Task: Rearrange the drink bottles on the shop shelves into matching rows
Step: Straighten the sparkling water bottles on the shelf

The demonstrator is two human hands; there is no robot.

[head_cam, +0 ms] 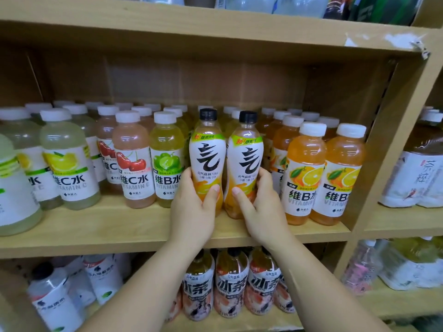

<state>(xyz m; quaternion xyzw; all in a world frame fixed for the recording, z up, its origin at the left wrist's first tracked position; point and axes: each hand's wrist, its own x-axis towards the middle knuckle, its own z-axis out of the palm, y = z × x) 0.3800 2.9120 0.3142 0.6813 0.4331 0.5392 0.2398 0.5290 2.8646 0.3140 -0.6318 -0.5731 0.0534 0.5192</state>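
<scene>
Two slim black-capped bottles with white-and-orange labels stand upright side by side at the front of the middle shelf (143, 226). My left hand (194, 207) grips the lower part of the left black-capped bottle (207, 152). My right hand (261, 207) grips the lower part of the right black-capped bottle (245, 156). Around them stand rows of white-capped vitamin drinks: lemon bottles (68, 161), cherry bottles (133, 161), a green lime bottle (166, 159) and orange bottles (304, 173).
The shelf below holds black-capped tea bottles (231, 281) and white-labelled bottles (57, 300). A wooden upright (393, 130) closes the bay on the right, with brown tea packs (417, 173) beyond it. More bottles stand on the top shelf (191, 22).
</scene>
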